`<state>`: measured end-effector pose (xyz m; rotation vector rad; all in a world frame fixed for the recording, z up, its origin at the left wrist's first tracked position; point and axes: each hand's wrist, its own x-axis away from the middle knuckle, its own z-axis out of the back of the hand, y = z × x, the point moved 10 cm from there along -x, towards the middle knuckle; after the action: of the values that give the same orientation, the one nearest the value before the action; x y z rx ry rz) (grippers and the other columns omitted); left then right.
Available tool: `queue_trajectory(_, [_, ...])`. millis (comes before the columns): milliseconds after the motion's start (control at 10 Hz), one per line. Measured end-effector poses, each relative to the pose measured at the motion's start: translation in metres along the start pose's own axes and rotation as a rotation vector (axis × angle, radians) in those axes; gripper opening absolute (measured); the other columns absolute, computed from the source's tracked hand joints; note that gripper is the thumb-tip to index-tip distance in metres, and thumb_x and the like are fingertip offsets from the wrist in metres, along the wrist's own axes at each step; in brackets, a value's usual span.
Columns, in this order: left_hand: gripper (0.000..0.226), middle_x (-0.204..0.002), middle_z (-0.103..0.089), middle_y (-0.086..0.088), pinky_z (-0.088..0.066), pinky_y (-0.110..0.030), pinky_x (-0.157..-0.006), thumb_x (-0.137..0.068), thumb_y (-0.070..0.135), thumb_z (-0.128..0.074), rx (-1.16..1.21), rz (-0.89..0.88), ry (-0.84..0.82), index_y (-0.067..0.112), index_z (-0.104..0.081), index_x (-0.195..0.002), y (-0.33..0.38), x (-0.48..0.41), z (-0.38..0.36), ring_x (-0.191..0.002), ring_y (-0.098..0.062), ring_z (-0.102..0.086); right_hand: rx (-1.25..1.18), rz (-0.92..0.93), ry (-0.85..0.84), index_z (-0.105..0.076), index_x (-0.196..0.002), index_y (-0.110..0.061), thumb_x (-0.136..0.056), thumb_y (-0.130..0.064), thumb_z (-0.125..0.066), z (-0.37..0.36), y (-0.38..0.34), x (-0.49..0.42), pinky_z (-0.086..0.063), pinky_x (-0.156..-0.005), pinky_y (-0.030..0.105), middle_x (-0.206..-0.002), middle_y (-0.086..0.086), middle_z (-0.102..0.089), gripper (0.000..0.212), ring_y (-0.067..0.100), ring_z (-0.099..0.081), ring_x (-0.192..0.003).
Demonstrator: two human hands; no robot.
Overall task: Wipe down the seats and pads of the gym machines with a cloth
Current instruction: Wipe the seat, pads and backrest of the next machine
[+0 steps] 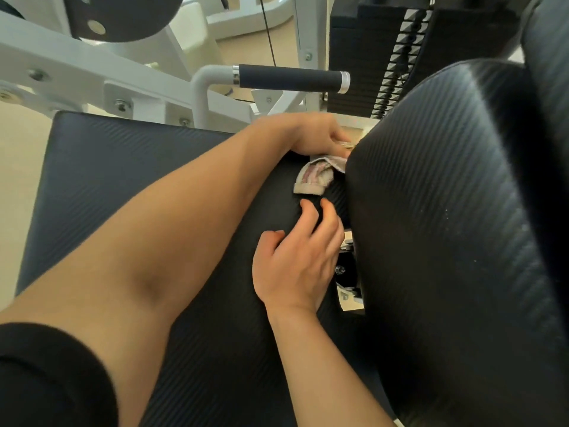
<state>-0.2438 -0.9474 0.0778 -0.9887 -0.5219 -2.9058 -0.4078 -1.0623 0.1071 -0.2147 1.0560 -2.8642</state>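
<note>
A black ribbed seat pad (pixel 123 180) fills the middle of the view, and a black back pad (pixel 446 226) rises at the right. A small beige cloth (pixel 312 178) with pinkish stripes lies crumpled in the crease where the two pads meet. My left hand (pixel 311 137) reaches across the seat and holds the cloth's far end at the crease. Its fingertips are partly hidden by the back pad. My right hand (pixel 297 263) rests on the seat just below the cloth with its fingers spread, holding nothing.
A white machine frame (pixel 101 78) with a black foam-grip handle (pixel 289 77) runs behind the seat. A black weight stack (pixel 378 57) stands at the back right. Metal brackets and bolts (pixel 346 272) show in the gap between the pads. Beige floor lies at the left.
</note>
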Motion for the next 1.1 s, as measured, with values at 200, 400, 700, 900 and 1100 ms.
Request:
queue_trajectory(200, [0.066,-0.158,-0.038,0.005,-0.024,-0.044,-0.112,-0.094,0.055,-0.053,-0.192,-0.033,0.081,0.039,-0.028,-0.153,0.005,0.045,-0.009,-0.142,-0.022,-0.036,-0.095,0.024,0.088,-0.052,-0.118,-0.012,-0.077,-0.019,-0.060,0.010,-0.002,0.003,-0.046,-0.097,0.048,-0.135,0.010,-0.046,0.042,0.030,-0.046,-0.121])
queue_trajectory(400, [0.075,-0.164,-0.017,0.010,0.000,-0.063,-0.116,-0.088,0.071,-0.044,-0.432,-0.158,0.068,0.045,-0.017,-0.154,0.036,0.036,-0.031,-0.152,-0.025,-0.012,-0.113,0.032,0.164,-0.053,-0.116,-0.010,-0.072,-0.012,-0.062,0.018,0.000,0.007,-0.045,-0.095,0.045,-0.125,0.011,-0.049,0.045,0.028,-0.048,-0.110])
queue_trajectory(700, [0.043,-0.130,-0.063,0.006,-0.009,-0.060,-0.117,-0.097,0.059,-0.030,-0.390,-0.071,0.366,0.045,-0.052,-0.132,0.031,0.048,-0.007,-0.132,-0.023,-0.050,-0.053,0.066,0.153,-0.051,-0.125,-0.012,-0.075,-0.015,-0.059,0.017,-0.005,0.008,-0.045,-0.098,0.044,-0.128,0.009,-0.049,0.051,0.027,-0.050,-0.112])
queue_trajectory(900, [0.053,-0.115,-0.067,-0.010,-0.031,-0.048,-0.108,-0.099,0.058,-0.031,-0.309,0.369,0.362,0.024,-0.068,-0.116,-0.087,0.111,0.042,-0.118,-0.030,-0.054,0.020,0.215,0.165,-0.055,-0.127,-0.007,-0.077,-0.011,-0.054,0.015,-0.023,0.010,-0.039,-0.108,0.051,-0.127,0.013,-0.054,0.050,0.034,-0.051,-0.117])
queue_trajectory(1100, [0.027,-0.106,-0.070,-0.004,-0.036,-0.041,-0.079,-0.100,0.041,-0.040,-0.389,0.351,0.625,0.029,-0.064,-0.105,-0.102,0.177,0.039,-0.102,-0.033,-0.060,0.122,0.386,0.055,-0.056,-0.132,-0.010,-0.083,-0.007,-0.049,0.002,-0.038,0.013,-0.028,-0.119,0.054,-0.131,0.010,-0.059,0.050,0.031,-0.053,-0.125])
